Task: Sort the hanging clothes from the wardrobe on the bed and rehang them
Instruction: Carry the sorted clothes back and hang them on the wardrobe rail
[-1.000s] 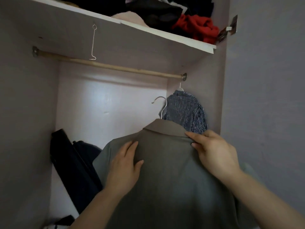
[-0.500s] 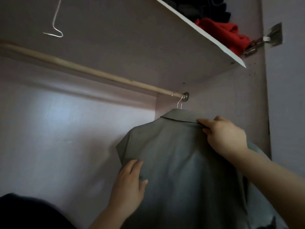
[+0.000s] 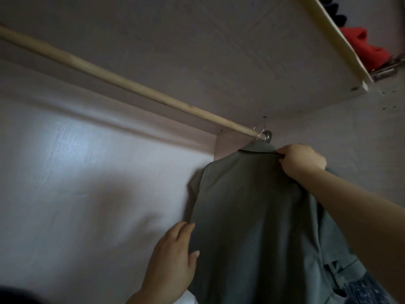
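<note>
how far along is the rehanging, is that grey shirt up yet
Done: the grey shirt looks hooked at the right end of the rod, beside a blue speckled garment. In hand: the right hand pinches its collar, the left hand rests on its edge. Left: letting go; any other clothes are out of view.

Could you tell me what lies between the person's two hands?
In the head view, only the back of the grey-green shirt spans the stretch between the left hand and the right hand, which pinches it.
</note>
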Available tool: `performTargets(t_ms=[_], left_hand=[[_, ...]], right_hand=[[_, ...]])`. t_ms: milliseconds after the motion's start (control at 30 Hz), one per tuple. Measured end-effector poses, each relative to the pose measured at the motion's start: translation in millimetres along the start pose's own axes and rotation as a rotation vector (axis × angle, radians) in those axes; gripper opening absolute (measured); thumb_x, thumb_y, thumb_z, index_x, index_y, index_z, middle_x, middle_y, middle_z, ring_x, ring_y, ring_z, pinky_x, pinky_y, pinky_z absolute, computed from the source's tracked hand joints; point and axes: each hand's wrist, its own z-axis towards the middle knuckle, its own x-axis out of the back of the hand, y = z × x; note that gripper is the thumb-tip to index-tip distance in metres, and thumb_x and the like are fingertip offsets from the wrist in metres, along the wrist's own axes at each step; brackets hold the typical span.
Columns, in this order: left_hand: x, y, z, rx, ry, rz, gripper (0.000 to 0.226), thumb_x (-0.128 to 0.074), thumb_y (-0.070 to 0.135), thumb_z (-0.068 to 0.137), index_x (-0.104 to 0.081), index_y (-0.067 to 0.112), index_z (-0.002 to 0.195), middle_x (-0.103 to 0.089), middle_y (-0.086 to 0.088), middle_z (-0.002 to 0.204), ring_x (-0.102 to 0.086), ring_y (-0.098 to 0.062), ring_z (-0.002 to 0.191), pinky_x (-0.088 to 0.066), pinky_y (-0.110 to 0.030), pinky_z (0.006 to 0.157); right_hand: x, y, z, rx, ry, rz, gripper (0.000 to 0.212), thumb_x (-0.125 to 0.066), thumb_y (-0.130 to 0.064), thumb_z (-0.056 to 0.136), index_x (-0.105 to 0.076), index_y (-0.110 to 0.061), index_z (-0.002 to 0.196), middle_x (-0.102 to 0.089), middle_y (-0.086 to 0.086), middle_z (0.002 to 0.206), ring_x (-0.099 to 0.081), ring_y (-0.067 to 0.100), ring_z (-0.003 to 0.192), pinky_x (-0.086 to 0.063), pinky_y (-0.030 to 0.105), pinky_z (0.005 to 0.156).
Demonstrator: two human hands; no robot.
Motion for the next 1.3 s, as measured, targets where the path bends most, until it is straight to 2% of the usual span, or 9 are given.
performTargets(t_ms=[133,267,367,600,733,833,967,1100,1300], left_hand=[[-6.4,-5.7,0.4,0.005,-0.021,0.005,0.062,-0.043,0.046,0.090,-0.015,0.034,0.144,-0.012,0.015,0.150,-0.020,-0.001,0.136,-0.012,-0.011,0.106],[-15.5,-5.0,-3.9,0.019,-0.049,-0.013,0.063,-0.045,0.046,0.089,-0.015,0.035,0.143,-0.012,0.017,0.149,-0.021,-0.001,0.135,-0.013,-0.011,0.106],[-21.4,1.9,-9.1,0.018,-0.082,-0.032,0.063,-0.045,0.046,0.090,-0.014,0.035,0.144,-0.012,0.017,0.149,-0.022,0.000,0.134,-0.014,-0.010,0.105],[-30.5,23.0,-18.6,0.038,-0.155,-0.039,0.063,-0.044,0.047,0.091,-0.012,0.036,0.144,-0.011,0.016,0.150,-0.021,-0.002,0.135,-0.015,-0.012,0.107],[-23.9,31.9,-26.8,0.057,-0.184,-0.021,0.063,-0.044,0.047,0.090,-0.014,0.035,0.144,-0.013,0.015,0.150,-0.024,-0.003,0.135,-0.016,-0.013,0.108],[-13.2,41.4,-30.1,0.078,-0.209,-0.054,0.061,-0.047,0.043,0.091,-0.019,0.031,0.144,-0.019,0.012,0.149,-0.028,-0.008,0.133,-0.023,-0.019,0.109],[4.7,63.6,-36.8,0.111,-0.243,-0.083,0.061,-0.049,0.040,0.092,-0.023,0.025,0.145,-0.025,0.007,0.150,-0.029,-0.013,0.134,-0.027,-0.026,0.110],[19.9,95.9,-52.6,0.132,-0.259,-0.050,0.061,-0.051,0.036,0.092,-0.026,0.018,0.144,-0.030,-0.001,0.148,-0.032,-0.020,0.133,-0.027,-0.030,0.109],[45.1,153.6,-107.7,0.196,-0.276,-0.011,0.060,-0.056,0.032,0.089,-0.033,0.014,0.141,-0.036,-0.007,0.144,-0.037,-0.025,0.129,-0.031,-0.034,0.105]], right_hand=[[-24.2,-6.9,-2.7,0.014,-0.025,-0.013,0.036,-0.040,-0.019,0.096,-0.055,-0.033,0.126,-0.052,0.006,0.127,-0.053,0.029,0.114,-0.044,0.036,0.088],[-41.0,-6.5,-14.6,0.077,-0.019,-0.058,0.034,-0.038,-0.019,0.097,-0.051,-0.033,0.125,-0.045,0.004,0.100,-0.055,0.028,0.095,-0.042,0.035,0.068],[-42.3,-4.3,-20.0,0.106,-0.024,-0.060,0.030,-0.039,-0.020,0.097,-0.047,-0.030,0.124,-0.038,0.003,0.092,-0.047,0.024,0.083,-0.041,0.035,0.063],[-27.1,-11.5,-30.1,0.184,0.070,-0.073,0.032,-0.040,-0.020,0.097,-0.050,-0.031,0.126,-0.041,0.004,0.093,-0.054,0.028,0.093,-0.040,0.033,0.062],[-19.0,-7.7,-36.5,0.190,0.010,-0.111,0.035,-0.043,-0.026,0.096,-0.046,-0.029,0.131,-0.050,0.008,0.111,-0.050,0.028,0.105,-0.039,0.036,0.075],[-17.9,1.6,-52.4,0.226,0.029,-0.170,0.045,-0.049,-0.038,0.092,-0.041,-0.028,0.135,-0.048,0.008,0.124,-0.042,0.028,0.117,-0.035,0.039,0.092],[-13.3,19.5,-91.0,0.332,0.055,-0.114,0.049,-0.052,-0.038,0.090,-0.039,-0.029,0.137,-0.043,0.008,0.132,-0.035,0.030,0.124,-0.029,0.043,0.102],[-5.4,43.8,-141.9,0.383,-0.052,-0.066,0.051,-0.053,-0.039,0.090,-0.039,-0.027,0.137,-0.042,0.009,0.134,-0.033,0.031,0.127,-0.025,0.046,0.106],[12.9,86.5,-245.7,0.420,-0.224,0.086,0.057,-0.055,-0.041,0.088,-0.035,-0.029,0.140,-0.044,0.005,0.131,-0.037,0.029,0.123,-0.030,0.041,0.102]])
